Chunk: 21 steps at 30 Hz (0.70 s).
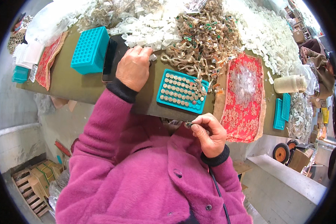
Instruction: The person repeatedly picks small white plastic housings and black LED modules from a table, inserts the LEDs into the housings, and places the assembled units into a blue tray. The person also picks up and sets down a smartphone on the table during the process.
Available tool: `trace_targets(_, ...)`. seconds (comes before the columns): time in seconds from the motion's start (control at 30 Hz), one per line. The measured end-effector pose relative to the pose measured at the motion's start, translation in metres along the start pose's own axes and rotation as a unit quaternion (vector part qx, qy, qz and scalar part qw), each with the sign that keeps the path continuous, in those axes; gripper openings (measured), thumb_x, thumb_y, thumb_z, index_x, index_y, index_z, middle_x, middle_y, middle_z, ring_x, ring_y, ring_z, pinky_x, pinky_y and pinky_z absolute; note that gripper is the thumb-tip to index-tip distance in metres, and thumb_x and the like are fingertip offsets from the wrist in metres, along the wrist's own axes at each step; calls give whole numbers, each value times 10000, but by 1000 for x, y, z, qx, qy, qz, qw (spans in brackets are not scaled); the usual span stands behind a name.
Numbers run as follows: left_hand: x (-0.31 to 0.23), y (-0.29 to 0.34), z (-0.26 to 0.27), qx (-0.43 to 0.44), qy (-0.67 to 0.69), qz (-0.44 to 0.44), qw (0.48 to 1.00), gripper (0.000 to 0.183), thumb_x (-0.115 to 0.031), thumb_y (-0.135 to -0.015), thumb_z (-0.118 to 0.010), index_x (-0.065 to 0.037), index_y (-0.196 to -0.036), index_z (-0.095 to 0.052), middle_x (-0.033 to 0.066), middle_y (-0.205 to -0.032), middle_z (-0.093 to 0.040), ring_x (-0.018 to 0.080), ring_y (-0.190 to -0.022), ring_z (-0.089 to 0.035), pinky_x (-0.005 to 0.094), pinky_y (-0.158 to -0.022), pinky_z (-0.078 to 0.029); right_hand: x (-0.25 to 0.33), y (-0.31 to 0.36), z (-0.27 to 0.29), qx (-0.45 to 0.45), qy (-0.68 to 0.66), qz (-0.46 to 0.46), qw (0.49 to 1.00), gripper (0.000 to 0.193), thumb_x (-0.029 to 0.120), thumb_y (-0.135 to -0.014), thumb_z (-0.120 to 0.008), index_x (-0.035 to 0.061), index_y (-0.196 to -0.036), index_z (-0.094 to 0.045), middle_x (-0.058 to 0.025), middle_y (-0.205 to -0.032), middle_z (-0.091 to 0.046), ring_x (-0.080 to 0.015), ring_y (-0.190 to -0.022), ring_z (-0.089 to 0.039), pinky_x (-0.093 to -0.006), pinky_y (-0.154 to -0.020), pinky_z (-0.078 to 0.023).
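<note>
- Silvery and dark, a small metal part (188, 125), pinched between thumb and forefinger of the right hand (212, 137), at the fingertips' left, just off the near table edge.
- Palm down, the left hand (133, 67), fingers bent, beside a small white piece (153, 57) at the fingertips' right; cannot tell whether grasping it or only near it.
- Just beyond the right hand, up and to its left, a shallow teal tray (196, 108), between that hand and the heap of looped clear cords (198, 41).
- Inside the tray, round silvery discs (174, 90): neat rows on the left, less orderly toward the right; a few looped strands lying over the far right corner, hiding part of it.
- Directly beyond the left hand, close to its fingers, a heap of white plastic pieces (153, 33).
- Left of the left hand, in the way on that side, a dark flat slab (111, 56), then a tall teal block (89, 48) with a grid of holes on top.
- Right of and beyond the right hand, a red floral cloth (246, 119), bearing crumpled clear plastic (243, 86).
- Farther right of that hand, a whitish jar (290, 83), contents hidden, and a slotted teal rack (279, 114).
</note>
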State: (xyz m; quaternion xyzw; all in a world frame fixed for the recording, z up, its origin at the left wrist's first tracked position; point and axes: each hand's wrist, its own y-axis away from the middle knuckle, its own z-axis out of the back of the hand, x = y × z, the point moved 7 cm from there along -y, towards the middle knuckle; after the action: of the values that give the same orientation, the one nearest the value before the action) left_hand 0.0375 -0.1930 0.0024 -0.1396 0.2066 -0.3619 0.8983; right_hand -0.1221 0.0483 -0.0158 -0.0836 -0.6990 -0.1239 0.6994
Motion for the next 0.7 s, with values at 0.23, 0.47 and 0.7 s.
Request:
trace_targets(0.23, -23, 54, 30, 8, 340, 98, 935, 256, 123, -826, -621, 1, -1019, -737, 59, -929, -658, 143, -829, -656, 287, -761, -533, 11, 1, 1, -46, 20, 69, 996, 129, -47, -958, -728, 9, -1056, -665, -56, -1010, -613, -106, -810, -591, -248, -706, -500)
trace_targets(0.47, -78, 118, 9, 161, 693, 210, 671, 249, 65, -931, -715, 33, -1178, -721, 89, -1068, -704, 171, -916, -744, 302, -856, -577, 55, 14, -26, -47, 255, 321, 911, 252, -24, -886, -796, 19, -1099, -668, -154, -973, -675, -289, -813, -682, -361, -691, -568)
trace_targets(0.7, -93, 128, 10, 141, 681, 152, 702, 376, 42, -849, -769, -24, -1219, -765, 54, -1058, -688, 113, -922, -655, 273, -820, -542, 58, 19, -40, -47, 291, 355, 887, 291, -64, -832, -798, -16, -1090, -671, -166, -940, -674, -312, -779, -685, -389, -645, -571)
